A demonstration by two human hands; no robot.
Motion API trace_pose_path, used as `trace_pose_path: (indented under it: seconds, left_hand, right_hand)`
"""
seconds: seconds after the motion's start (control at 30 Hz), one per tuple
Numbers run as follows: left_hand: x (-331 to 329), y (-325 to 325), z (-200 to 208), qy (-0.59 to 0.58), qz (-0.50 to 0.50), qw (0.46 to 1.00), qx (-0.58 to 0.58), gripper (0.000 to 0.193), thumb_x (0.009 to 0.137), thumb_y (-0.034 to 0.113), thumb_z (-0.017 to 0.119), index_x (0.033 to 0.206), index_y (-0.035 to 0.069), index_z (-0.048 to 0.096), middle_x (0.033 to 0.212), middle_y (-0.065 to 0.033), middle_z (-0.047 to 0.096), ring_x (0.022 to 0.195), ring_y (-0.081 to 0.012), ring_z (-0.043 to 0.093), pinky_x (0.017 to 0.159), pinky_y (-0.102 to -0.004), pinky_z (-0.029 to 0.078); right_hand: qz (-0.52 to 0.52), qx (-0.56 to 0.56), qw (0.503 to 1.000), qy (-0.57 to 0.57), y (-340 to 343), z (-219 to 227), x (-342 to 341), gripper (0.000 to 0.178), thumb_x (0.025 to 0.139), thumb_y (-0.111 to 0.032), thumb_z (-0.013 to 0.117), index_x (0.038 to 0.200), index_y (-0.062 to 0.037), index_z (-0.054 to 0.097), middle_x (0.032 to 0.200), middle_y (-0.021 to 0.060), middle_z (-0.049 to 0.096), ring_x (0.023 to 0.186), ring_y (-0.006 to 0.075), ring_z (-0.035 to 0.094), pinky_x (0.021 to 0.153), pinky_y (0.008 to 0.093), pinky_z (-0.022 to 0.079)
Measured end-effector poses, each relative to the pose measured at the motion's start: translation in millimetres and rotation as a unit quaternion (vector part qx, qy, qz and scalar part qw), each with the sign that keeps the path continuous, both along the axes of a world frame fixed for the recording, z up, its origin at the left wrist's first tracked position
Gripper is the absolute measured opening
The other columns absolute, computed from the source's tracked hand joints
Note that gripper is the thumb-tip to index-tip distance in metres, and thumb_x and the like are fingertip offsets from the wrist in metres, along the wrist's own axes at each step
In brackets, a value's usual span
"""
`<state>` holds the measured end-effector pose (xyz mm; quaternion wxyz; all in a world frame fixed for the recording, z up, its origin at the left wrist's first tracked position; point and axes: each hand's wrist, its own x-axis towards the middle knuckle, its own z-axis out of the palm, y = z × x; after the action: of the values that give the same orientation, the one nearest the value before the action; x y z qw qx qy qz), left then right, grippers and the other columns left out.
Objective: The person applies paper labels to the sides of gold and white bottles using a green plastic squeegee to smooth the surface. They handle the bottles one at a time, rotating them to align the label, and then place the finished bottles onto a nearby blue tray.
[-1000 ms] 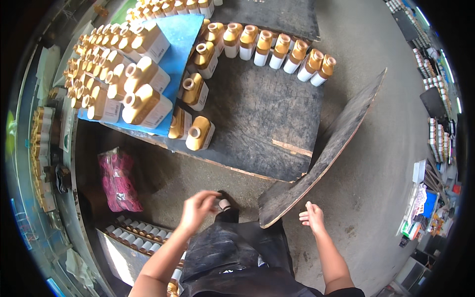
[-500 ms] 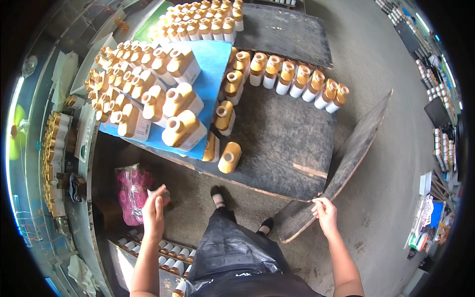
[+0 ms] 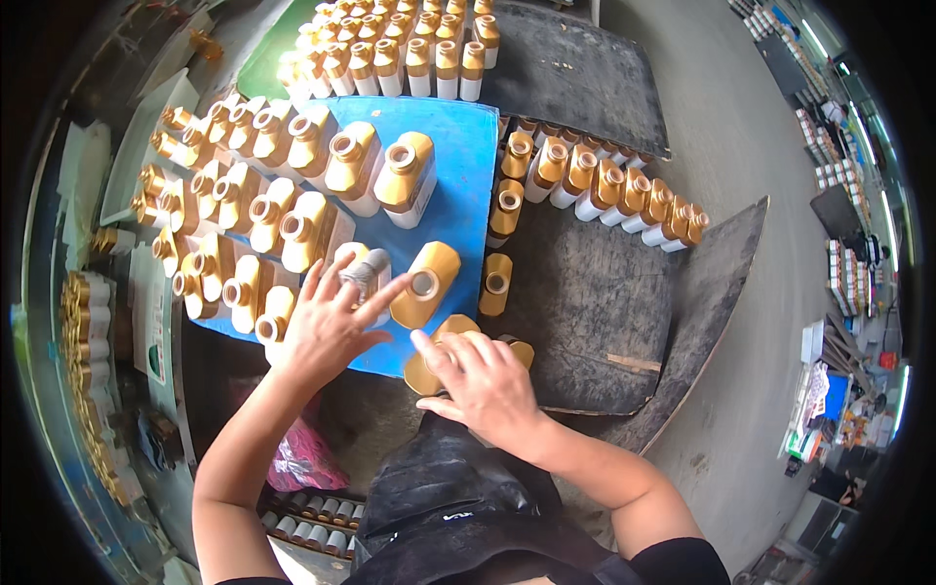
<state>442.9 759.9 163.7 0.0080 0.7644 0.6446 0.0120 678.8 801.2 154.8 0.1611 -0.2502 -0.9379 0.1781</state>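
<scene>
1. The left hand (image 3: pixel 327 327) rests on a bottle (image 3: pixel 363 278) at the near edge of the board (image 3: pixel 468 166).
2. The right hand (image 3: pixel 485 383) lies just right of it, on a bottle (image 3: pixel 434 366) below that edge.
3. Rows of bottles (image 3: pixel 263 210) crowd the board's left side.
4. A row of bottles (image 3: pixel 604 190) stands on the mat (image 3: pixel 585 302), right of the board.

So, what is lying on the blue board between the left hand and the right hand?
In the head view, one gold bottle lies tilted between the left hand and the right hand, on the blue board.
</scene>
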Motion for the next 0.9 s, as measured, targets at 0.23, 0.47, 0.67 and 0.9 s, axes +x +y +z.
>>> trace_pose_path:
  seconds: [0.23,0.47,0.67,0.9]
  left_hand:
    - [-4,48,-18,0.031,-0.157,0.986,0.041,0.074,0.075,0.039,0.072,0.143,0.042,0.043,0.118,-0.0093,0.056,0.117,-0.0318,0.052,0.103,-0.0500,0.040]
    - [12,62,-37,-0.103,-0.058,0.992,-0.041,0.038,0.073,0.022,0.077,0.109,0.015,0.067,0.096,-0.0149,0.055,0.092,-0.0346,0.061,0.074,-0.0439,0.053]
    - [83,103,13,-0.164,-0.115,0.978,-0.056,0.045,0.067,0.017,0.081,0.108,0.010,0.063,0.095,-0.0147,0.052,0.086,-0.0360,0.059,0.067,-0.0419,0.053]
    - [210,192,-24,-0.262,-0.125,0.951,-0.104,0.039,0.071,0.017,0.081,0.106,0.012,0.064,0.103,-0.0137,0.057,0.083,-0.0335,0.063,0.069,-0.0399,0.055]
  right_hand:
    - [-0.040,0.001,0.999,0.029,5,-41,-19,0.050,0.074,-0.030,0.077,0.118,-0.0094,0.064,0.091,0.0018,0.055,0.084,0.0168,0.056,0.067,0.0279,0.053]
    - [-0.043,-0.101,0.985,0.135,52,-18,46,0.033,0.074,-0.016,0.080,0.102,-0.0050,0.066,0.090,0.0050,0.061,0.085,0.0208,0.060,0.072,0.0313,0.054]
    - [-0.112,-0.119,0.981,0.101,113,27,178,0.029,0.076,-0.014,0.078,0.100,-0.0041,0.064,0.099,0.0081,0.063,0.091,0.0248,0.060,0.080,0.0362,0.054]
    - [-0.171,0.004,0.985,-0.029,202,-44,331,0.022,0.077,-0.010,0.077,0.095,-0.0055,0.066,0.095,0.0065,0.066,0.090,0.0215,0.061,0.080,0.0333,0.055]
